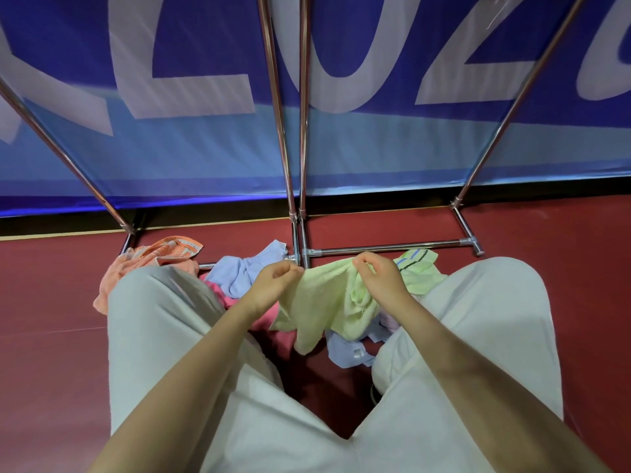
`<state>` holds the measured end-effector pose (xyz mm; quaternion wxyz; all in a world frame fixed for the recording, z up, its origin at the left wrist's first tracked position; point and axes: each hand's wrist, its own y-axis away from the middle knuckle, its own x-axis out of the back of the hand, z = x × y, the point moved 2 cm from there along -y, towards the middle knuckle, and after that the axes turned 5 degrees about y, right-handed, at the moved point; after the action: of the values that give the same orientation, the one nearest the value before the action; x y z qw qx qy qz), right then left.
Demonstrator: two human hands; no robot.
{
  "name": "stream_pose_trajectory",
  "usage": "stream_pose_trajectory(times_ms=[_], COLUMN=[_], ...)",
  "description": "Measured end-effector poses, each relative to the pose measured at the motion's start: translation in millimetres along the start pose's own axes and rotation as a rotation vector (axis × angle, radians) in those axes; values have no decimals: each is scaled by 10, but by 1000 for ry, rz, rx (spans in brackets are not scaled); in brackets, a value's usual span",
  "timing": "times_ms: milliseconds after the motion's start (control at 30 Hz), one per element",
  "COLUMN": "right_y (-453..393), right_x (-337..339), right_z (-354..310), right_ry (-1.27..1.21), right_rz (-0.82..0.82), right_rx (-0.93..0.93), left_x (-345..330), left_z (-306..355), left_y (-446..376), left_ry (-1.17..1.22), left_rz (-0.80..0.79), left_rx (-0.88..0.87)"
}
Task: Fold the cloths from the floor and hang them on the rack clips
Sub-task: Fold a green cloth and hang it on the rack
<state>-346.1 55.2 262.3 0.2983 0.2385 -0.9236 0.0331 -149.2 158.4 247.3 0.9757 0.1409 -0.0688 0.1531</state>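
A pale yellow-green cloth [327, 302] hangs between my two hands above the floor. My left hand [273, 283] pinches its upper left corner. My right hand [379, 278] grips its upper edge, where the fabric bunches. On the red floor [51, 336] below lie more cloths: an orange one [150, 259] at the left, a light blue one [242, 271], a pink one [235, 300] partly hidden by my knee, and a green striped one [418, 268] at the right. The rack's clips are out of view.
Chrome rack poles [290, 165] rise from base bars [386, 249] on the floor right behind the cloths. A blue banner [205, 148] stands behind the racks. My knees in light trousers [485, 319] flank the pile. Another light blue cloth [348, 353] lies between my legs.
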Motion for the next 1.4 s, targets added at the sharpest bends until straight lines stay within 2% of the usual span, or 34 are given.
stream_pose_trajectory(times_ms=[167,300,533,633,733,800,1000,1100,1233,1400], right_y=[-27,-111,-197,-214,-203,-200,-199,-175,-95,-12], right_x=[21,205,511,586,616,605,488,328,126,32], right_z=[69,142,439,543,558,572,537,484,374,252], right_ry=[23,-46,-424,-504,-499,-471,-272,-139,-40,-16], right_rz=[74,231,494,532,552,558,472,309,125,57], right_rx=[-51,-163,-487,-560,-546,-525,-464,-413,-299,-171], left_x=[-19,-40,68,160,214,239,237,195,103,-19], left_z=[-74,-9,-69,-36,45,56,82,129,185,215], left_y=[-32,-48,-92,-90,-46,-25,4,18,67,113], left_ry=[-295,-370,-476,-331,-93,-38,-84,-125,-147,-148], left_rz=[-64,-36,-37,-20,29,58,172,236,209,130], left_rx=[-2,-48,-9,8,-5,-10,-69,-119,-181,-227])
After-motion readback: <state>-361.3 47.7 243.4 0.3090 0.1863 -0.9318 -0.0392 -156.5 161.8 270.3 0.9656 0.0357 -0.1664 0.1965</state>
